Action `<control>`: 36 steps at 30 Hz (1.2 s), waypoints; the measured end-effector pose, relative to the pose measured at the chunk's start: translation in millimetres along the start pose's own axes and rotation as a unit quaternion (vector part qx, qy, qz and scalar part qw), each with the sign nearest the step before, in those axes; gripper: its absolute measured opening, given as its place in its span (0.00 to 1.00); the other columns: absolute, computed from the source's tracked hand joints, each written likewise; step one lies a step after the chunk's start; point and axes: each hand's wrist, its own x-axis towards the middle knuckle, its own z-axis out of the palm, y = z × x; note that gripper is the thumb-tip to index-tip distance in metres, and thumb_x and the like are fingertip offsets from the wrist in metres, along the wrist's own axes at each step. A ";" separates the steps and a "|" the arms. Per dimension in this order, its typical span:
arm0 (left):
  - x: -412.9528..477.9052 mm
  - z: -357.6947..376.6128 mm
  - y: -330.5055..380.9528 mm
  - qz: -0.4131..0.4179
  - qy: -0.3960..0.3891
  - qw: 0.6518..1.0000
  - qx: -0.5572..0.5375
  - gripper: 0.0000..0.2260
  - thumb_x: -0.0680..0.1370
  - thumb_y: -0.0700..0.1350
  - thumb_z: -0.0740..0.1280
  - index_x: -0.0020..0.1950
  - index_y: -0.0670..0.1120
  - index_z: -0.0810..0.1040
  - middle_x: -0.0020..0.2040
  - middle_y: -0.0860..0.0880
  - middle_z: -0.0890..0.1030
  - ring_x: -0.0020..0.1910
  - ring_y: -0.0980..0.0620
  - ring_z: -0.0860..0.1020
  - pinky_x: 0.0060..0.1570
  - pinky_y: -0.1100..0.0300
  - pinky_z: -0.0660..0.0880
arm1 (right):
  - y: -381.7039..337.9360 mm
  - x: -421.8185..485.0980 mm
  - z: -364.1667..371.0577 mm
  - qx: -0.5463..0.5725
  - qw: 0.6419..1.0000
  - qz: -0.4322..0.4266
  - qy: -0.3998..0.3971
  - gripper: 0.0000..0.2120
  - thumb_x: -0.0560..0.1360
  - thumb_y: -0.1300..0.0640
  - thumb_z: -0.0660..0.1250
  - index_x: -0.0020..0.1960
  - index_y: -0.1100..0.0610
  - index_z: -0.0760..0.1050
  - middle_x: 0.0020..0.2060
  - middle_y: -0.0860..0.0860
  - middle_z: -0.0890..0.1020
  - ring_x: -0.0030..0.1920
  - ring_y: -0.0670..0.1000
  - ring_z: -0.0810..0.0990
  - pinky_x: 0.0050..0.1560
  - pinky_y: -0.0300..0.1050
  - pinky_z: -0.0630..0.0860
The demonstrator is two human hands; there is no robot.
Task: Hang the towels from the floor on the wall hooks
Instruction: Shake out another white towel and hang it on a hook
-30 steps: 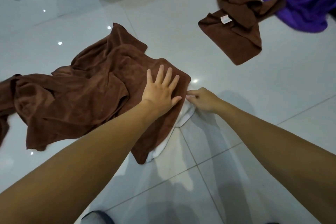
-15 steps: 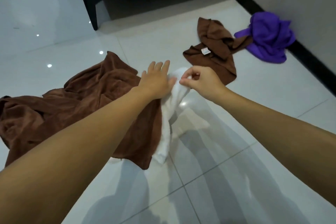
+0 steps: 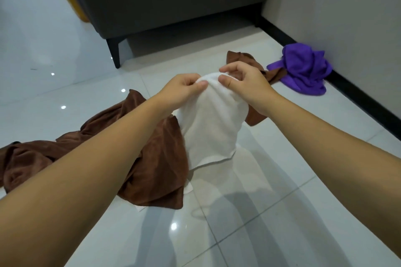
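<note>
While the floor (image 3: 282, 212) holds the large brown towel (image 3: 152, 158) near left, its edge lying over the tail of the white towel (image 3: 212, 128), raise that towel straight up, clear of it. Your left hand (image 3: 182, 91) and right hand (image 3: 247, 86) each pinch its top fold mid-scene; work toward a corner for hooking.

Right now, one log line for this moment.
white towel: raised, lower end on floor | left hand: pinches top | right hand: pinches top | floor: big brown towel, small brown towel, purple towel
</note>
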 end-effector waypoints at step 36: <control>-4.0 -11.1 68.4 -0.022 0.013 0.885 -0.464 0.29 0.81 0.63 0.50 0.71 0.44 0.70 0.66 0.44 0.78 0.64 0.46 0.77 0.68 0.49 0.70 | 4.5 1.9 -23.8 -0.102 0.991 0.082 -0.019 0.36 0.77 0.33 0.56 0.52 0.68 0.74 0.40 0.56 0.74 0.39 0.53 0.72 0.41 0.48 0.71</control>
